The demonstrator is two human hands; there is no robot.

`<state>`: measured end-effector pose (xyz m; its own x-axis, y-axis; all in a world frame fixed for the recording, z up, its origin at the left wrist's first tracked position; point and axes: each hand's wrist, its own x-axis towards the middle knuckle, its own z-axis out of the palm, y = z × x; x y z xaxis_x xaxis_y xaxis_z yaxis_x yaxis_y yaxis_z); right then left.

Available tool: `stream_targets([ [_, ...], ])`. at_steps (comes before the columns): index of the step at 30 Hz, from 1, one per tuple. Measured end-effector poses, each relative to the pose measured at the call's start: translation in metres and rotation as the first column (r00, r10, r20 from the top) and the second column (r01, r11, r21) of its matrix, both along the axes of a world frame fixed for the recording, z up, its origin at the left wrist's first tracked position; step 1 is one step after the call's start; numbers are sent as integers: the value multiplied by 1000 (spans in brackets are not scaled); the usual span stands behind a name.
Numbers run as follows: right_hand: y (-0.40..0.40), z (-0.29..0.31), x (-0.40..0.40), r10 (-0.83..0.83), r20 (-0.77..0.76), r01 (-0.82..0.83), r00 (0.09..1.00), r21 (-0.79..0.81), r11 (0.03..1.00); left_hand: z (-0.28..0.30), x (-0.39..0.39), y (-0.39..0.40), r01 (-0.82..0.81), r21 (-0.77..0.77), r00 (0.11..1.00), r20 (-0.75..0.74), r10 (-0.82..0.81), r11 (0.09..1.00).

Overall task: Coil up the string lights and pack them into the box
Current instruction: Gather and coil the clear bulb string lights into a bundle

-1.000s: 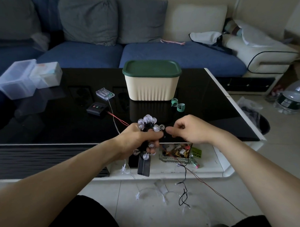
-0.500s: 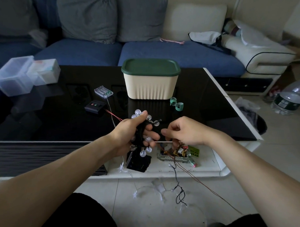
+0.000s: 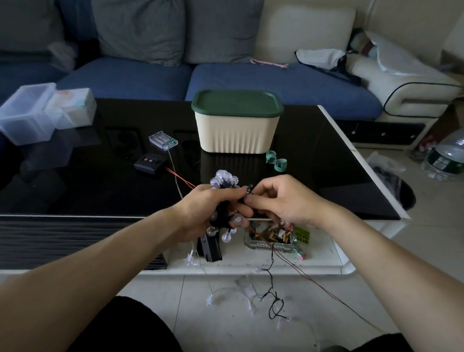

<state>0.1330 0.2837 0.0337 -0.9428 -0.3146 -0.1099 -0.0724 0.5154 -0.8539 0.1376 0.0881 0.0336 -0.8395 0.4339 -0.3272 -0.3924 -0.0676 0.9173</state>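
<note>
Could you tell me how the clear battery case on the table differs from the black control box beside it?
The clear battery case is see-through, while the black control box is opaque and dark. The battery case lies farther back on the table; the control box lies nearer the person. A pale wire leaves the battery case, whereas thin red wires leave the control box. Both lie flat on the glossy black tabletop, untouched by either hand.

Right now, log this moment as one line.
left hand: grips string lights coil | right hand: pinches wire at coil | box: lid on | tail: hangs to floor
</note>
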Motion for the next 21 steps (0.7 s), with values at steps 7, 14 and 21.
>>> stream_targets([
  [7, -4, 1, 3, 18, -161, -17, 987, 10, 1000, -1, 2, -1, 91, -29, 996, -6, -91, 995],
  [14, -8, 2, 8, 44, -289, -29, 956, 55, 998, 5, 4, -3, 181, -64, 983, 54, -178, 981],
  [21, -9, -2, 5, -28, -239, 56, 971, 110, 992, 8, 2, -2, 76, -6, 994, 79, -76, 997],
])
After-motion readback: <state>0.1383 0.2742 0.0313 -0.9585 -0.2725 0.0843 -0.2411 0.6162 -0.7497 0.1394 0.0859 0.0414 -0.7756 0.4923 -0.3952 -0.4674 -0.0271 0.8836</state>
